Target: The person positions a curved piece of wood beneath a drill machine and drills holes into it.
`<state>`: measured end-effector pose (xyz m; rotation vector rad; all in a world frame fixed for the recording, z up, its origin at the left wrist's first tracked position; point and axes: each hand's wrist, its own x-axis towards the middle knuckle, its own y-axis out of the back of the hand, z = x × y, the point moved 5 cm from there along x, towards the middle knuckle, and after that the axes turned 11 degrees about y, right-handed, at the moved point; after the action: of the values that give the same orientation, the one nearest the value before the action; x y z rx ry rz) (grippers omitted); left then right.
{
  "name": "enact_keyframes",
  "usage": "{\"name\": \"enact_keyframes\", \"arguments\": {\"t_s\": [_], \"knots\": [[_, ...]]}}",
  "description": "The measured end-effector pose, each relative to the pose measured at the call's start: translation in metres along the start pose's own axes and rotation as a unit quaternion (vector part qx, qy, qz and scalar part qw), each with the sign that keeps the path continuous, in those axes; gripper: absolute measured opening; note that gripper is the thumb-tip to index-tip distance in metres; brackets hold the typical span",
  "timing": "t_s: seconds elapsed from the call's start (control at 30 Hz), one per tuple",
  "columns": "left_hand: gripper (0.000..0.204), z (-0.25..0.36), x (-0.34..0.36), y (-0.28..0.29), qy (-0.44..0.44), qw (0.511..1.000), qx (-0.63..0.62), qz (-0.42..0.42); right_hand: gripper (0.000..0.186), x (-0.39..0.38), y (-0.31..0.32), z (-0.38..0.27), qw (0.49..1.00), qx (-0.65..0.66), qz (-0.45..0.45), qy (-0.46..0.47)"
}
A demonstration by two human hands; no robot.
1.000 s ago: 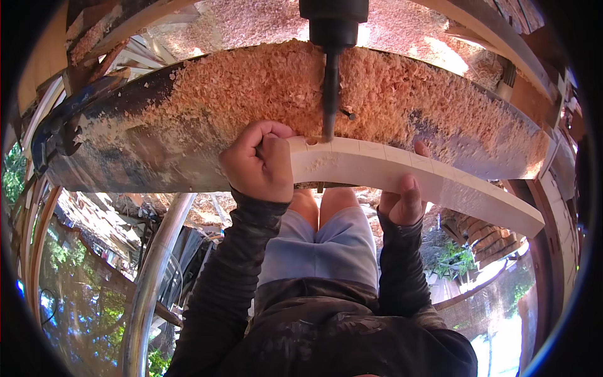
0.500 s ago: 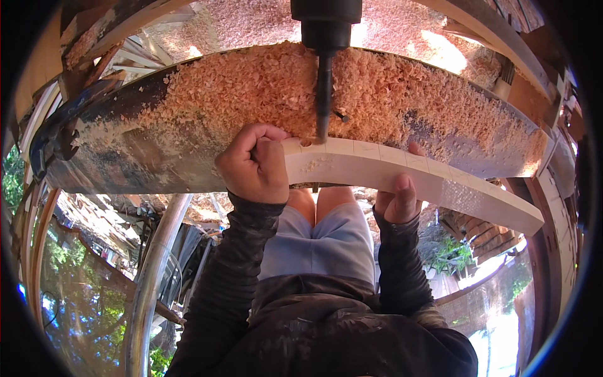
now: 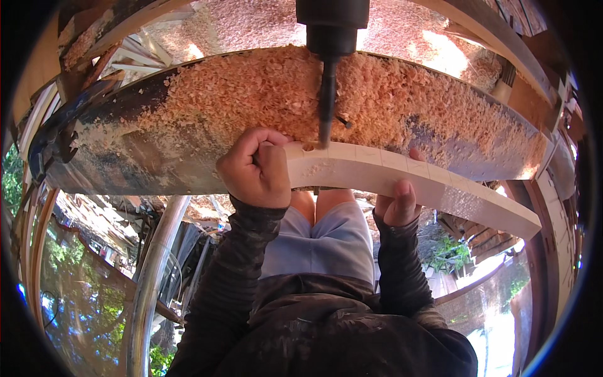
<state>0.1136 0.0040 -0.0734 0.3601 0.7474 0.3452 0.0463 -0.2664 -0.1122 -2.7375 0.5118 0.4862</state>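
A pale, curved length of wood (image 3: 377, 168) with pencil lines across its upper face lies over the near edge of a dark metal table (image 3: 169, 166). My left hand (image 3: 256, 166) is curled in a fist-like grip round its left end. My right hand (image 3: 402, 202) pinches the piece near its middle, thumb on the near side and a fingertip showing beyond the far edge. A drill bit (image 3: 326, 107) hangs from a black chuck (image 3: 333, 38), its tip at the wood's marked face. Just left of the bit is a round hole (image 3: 308, 147).
Reddish wood shavings (image 3: 251, 88) are heaped over the table's far half. A dark nail-like pin (image 3: 343, 122) sticks up right of the bit. Curved timber (image 3: 502, 38) and scrap wood lie around, and a metal post (image 3: 154, 276) stands below at left.
The chuck, bit and wood all sit slightly lower in view. Both hands keep the same hold, and the bit stays just right of the hole.
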Motion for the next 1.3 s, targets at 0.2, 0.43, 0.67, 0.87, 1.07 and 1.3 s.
{"name": "enact_keyframes", "arguments": {"t_s": [0.2,0.43,0.67,0.87,1.07,1.3], "knots": [[0.021,-0.001,0.001,0.000,-0.003,1.000,-0.005,0.002,0.084,0.001,-0.007,-0.003,1.000,0.004,0.004,-0.010],[0.022,0.001,0.001,-0.001,-0.015,1.000,-0.003,-0.001,0.085,0.002,-0.002,-0.001,1.000,0.008,0.003,-0.014],[0.022,0.000,0.002,0.000,0.004,0.999,0.036,-0.014,0.087,0.001,0.003,0.003,1.000,0.008,-0.006,-0.026],[0.021,0.001,0.001,-0.001,-0.002,1.000,0.002,-0.008,0.088,0.001,0.005,0.003,1.000,-0.004,0.000,-0.019],[0.021,-0.001,0.003,0.000,-0.026,1.000,-0.002,0.005,0.091,-0.002,0.005,0.004,0.998,0.000,0.006,-0.058],[0.017,-0.003,0.004,0.001,-0.038,0.999,0.001,0.004,0.087,0.000,0.000,0.002,0.999,0.004,0.003,-0.046]]}}
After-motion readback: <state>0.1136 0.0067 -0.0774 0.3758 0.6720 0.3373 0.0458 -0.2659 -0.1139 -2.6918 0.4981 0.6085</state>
